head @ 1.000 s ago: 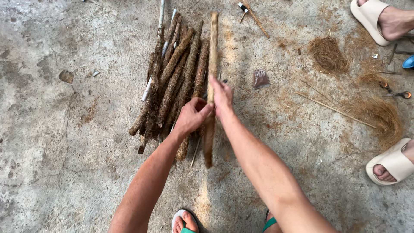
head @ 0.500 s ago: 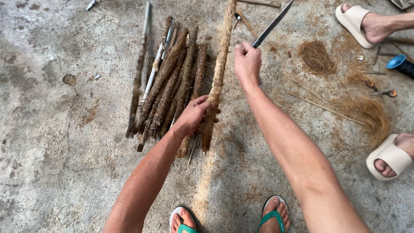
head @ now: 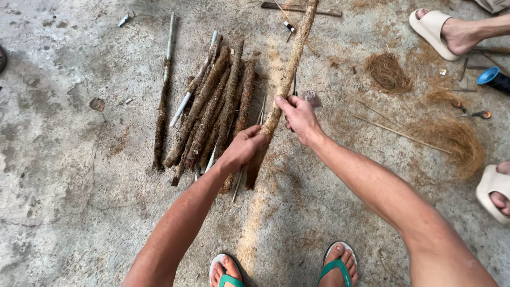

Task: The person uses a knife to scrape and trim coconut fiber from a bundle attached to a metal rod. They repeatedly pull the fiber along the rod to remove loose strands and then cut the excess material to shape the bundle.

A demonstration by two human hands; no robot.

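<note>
My left hand (head: 241, 149) and my right hand (head: 300, 118) both grip one long fibre-wrapped stick (head: 291, 64). The stick slants from the top of the view down to the concrete floor (head: 69, 175). My left hand holds it low, and my right hand is just above, close to the left. A thin dark blade (head: 294, 85) pokes up from my right fist. To the left of my hands lies a pile of several brown fibre-wrapped sticks (head: 212, 111), some with white pipe ends showing.
A single wrapped stick (head: 162, 106) lies left of the pile. Loose fibre clumps (head: 388, 72) (head: 451, 139) and thin skewers (head: 398, 133) are on the right. Another person's feet in beige slippers (head: 433, 26) (head: 494, 188) sit there. My green flip-flops (head: 337, 266) are below.
My right hand has slid back down the stick from high up to just above my left hand. The dark blade now points straight up instead of slanting right.
</note>
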